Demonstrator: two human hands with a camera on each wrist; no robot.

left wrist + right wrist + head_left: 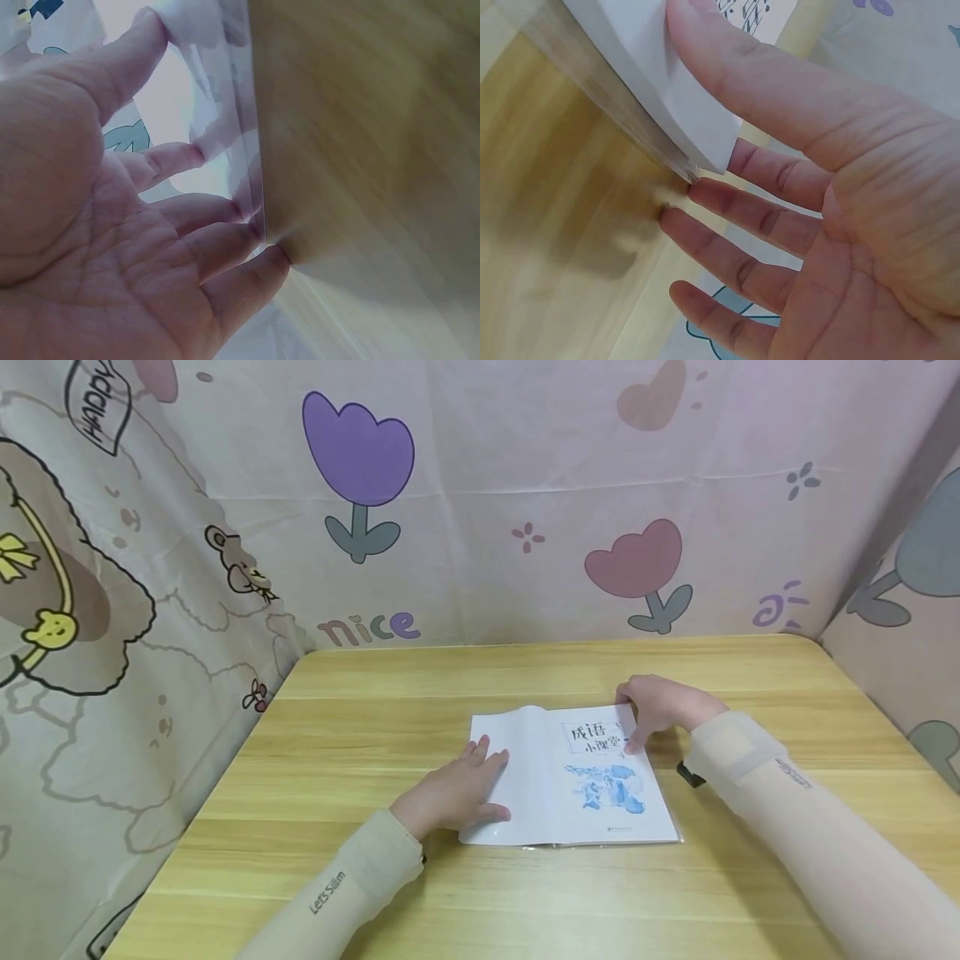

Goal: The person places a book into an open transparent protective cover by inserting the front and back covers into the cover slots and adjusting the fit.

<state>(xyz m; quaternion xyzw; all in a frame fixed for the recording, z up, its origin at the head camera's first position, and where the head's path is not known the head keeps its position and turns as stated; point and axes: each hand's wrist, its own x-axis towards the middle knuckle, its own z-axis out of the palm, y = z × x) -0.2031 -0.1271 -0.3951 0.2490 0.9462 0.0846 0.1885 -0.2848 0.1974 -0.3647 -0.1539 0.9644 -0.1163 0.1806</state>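
Nearest to the camera come my two sleeves, the left sleeve (330, 893) and the right sleeve (832, 852), both pale and with dark lettering. Between my hands, on the wooden table (360, 735), lies a book (600, 827), a little right of the middle. Its left side is a plain white flap (528, 777); its right side shows a title in Chinese characters (596, 737) above a blue picture (606, 789). My left hand (459, 785) is well opened, with the fingers spread; it rests on the outer edge of the flap and grips nothing. My right hand (663, 702) holds the far right corner of the book, with the thumb at the side and the fingers about the top edge. Close to this corner, a transparent sheet (607, 82) reaches beyond the pages. Behind the table hangs a printed cloth (487, 443).
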